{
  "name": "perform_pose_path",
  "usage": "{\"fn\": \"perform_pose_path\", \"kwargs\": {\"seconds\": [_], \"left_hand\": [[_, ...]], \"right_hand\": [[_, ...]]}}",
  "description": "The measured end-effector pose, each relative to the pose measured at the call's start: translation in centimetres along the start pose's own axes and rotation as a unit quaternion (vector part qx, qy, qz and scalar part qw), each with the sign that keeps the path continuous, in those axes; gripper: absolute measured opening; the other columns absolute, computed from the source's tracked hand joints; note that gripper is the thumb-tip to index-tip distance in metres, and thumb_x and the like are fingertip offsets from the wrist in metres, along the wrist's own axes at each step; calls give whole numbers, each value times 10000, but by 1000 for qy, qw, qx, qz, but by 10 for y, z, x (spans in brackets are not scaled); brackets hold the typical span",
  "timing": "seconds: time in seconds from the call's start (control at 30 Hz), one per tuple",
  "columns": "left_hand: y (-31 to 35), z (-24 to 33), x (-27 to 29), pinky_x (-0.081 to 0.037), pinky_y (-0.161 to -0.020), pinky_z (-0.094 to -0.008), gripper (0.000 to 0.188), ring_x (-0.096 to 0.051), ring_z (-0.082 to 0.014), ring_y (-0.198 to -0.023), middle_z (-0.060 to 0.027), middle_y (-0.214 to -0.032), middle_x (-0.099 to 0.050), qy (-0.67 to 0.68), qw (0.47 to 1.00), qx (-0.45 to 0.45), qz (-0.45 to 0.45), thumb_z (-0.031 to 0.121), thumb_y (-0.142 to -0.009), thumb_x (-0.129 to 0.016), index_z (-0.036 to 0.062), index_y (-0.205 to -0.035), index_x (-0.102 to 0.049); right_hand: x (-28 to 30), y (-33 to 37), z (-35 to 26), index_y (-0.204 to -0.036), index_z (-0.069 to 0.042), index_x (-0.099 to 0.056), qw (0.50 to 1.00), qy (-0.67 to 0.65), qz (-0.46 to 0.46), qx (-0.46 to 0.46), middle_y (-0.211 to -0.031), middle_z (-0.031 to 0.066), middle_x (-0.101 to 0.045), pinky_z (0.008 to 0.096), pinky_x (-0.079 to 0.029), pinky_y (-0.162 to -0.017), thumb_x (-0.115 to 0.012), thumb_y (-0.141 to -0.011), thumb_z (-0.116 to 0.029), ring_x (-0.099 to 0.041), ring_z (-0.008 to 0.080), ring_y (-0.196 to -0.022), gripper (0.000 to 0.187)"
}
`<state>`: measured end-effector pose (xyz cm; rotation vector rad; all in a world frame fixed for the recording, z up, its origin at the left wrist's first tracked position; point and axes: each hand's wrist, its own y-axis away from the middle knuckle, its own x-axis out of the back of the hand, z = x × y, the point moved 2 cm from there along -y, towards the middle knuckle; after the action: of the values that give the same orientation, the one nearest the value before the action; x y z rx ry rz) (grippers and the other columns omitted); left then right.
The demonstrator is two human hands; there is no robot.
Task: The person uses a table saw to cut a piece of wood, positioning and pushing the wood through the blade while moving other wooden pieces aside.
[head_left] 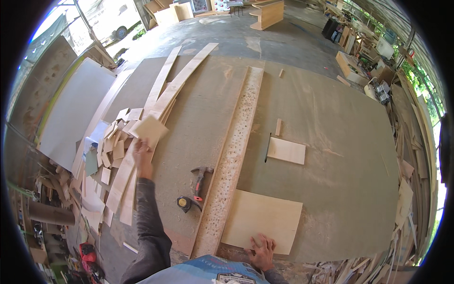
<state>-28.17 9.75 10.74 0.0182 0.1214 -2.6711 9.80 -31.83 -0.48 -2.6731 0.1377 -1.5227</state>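
Observation:
My left hand (143,156) is closed on the near edge of a small plywood piece (150,129), raised over a heap of small wood offcuts (109,146) and long strips (182,78). The piece is slightly blurred. My right hand (261,251) lies with fingers apart on the near edge of a larger pale plywood panel (267,215). This panel rests flat beside a long, speckled wooden bar (239,137) that crosses the worktop. Farther off, another small plywood piece (286,151) lies against a narrow dark slot or blade (268,147) in the worktop.
A claw hammer (202,182) and a tape measure (184,203) lie left of the bar. Small wood sticks (279,127) rest on the dusty worktop (350,189). Scrap strips (340,272) pile along the near right edge. A wooden shelf unit (268,15) stands on the floor beyond.

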Motion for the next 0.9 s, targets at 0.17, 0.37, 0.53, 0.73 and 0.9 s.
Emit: {"fn": "perform_pose_path", "kwargs": {"seconds": [0.17, 0.37, 0.53, 0.73, 0.9], "left_hand": [[7, -45, 31, -479, -759, -292, 468, -610, -150, -905, -84, -1058, -655, -99, 987, 30, 120, 285, -918, -740, -28, -1244, -619], [157, -98, -9, -495, -750, -307, 279, -602, -152, -898, -56, -1033, -640, -223, 972, -69, -14, 104, -909, -704, 9, -1162, -637], [242, -81, -62, -496, -700, -283, 305, -610, -172, -902, -71, -1049, -633, -259, 944, -127, -161, -35, -828, -698, 53, -1117, -658], [250, -68, -43, -496, -704, -267, 226, -612, -160, -900, -72, -1059, -633, -236, 934, -94, -250, -44, -859, -671, 53, -1063, -674], [237, -68, -5, -490, -704, -263, 153, -613, -163, -856, -70, -1035, -629, -247, 941, -67, -223, -33, -886, -655, 34, -1021, -679]], "right_hand": [[15, -19, 33, -1122, -84, -729, 998, -42, 54, -3, -1230, 126, -639, 491, -343, -1026, -742, -810, -257, -553, 291, -1169, 357], [60, -138, 151, -1120, -32, -682, 975, 24, 218, -29, -1210, 166, -655, 484, -402, -1025, -674, -846, -114, -585, 342, -1152, 286], [104, -294, 224, -1193, -75, -567, 986, 72, 92, -121, -1300, 141, -558, 475, -384, -1062, -703, -710, -37, -500, 307, -1284, 504], [92, -345, 246, -1056, -83, -564, 986, 168, 4, 16, -1185, 129, -583, 461, -448, -989, -825, -560, -99, -539, 307, -1193, 562], [106, -320, 255, -921, -83, -567, 982, 79, -108, -132, -1080, 125, -614, 417, -514, -919, -859, -528, -146, -585, 333, -1103, 494]]}}
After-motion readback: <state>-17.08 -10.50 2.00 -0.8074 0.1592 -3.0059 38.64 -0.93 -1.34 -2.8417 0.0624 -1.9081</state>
